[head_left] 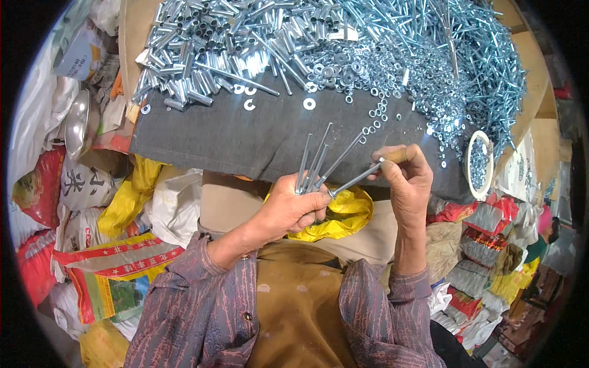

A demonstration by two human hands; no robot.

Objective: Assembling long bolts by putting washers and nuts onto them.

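My left hand point(288, 205) is closed around several long, thin metal bolts point(317, 162), their shafts fanning up and to the right. One more bolt point(357, 178) slants between my hands; its wider end rests by my left thumb and fingers. At the bolt's other tip my right hand point(410, 184) pinches, thumb against a forefinger wrapped in a tan cover point(392, 157). A small pale piece shows at that tip, too small to name. Beyond my hands, loose washers point(309, 103) and small rings point(375, 114) lie on a dark cloth point(257, 138).
Heaped across the far table are metal sleeves point(208, 30), washers point(343, 67), small nuts point(429, 92) and long bolts point(491, 55). A white-rimmed round container point(471, 165) of small parts stands right. A yellow bag point(343, 214) lies below my hands. Stuffed sacks point(178, 196) crowd both sides.
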